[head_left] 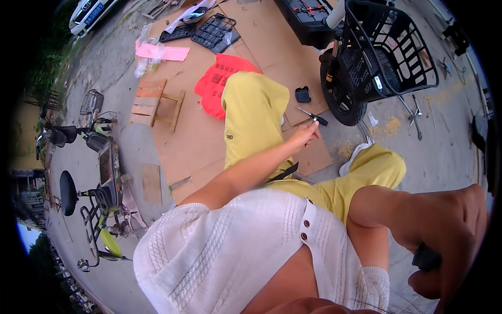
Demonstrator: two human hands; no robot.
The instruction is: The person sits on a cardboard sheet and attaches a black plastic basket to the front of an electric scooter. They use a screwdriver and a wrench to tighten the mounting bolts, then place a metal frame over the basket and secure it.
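Note:
My left hand (306, 135) is closed around the black handle of a screwdriver (312, 114), its metal shaft pointing away to the left over the cardboard. Just beyond the tool lies a small black plastic piece (303, 94). Large and close at the lower right, my right hand (452, 230) has its fingers curled around a small dark object (426, 257), mostly hidden by the fingers. Ahead of my left hand stands the front wheel (342, 97) of an electric bike, with a black plastic basket (400, 57) above it.
Cardboard (198, 141) covers the ground, bearing a red bag (222, 81), a wooden stool (149, 103) and black plastic panels (213, 32). A cross-shaped wrench (415, 115) lies right of the wheel. Another electric bike (107, 167) stands at left; a white car (89, 15) is behind.

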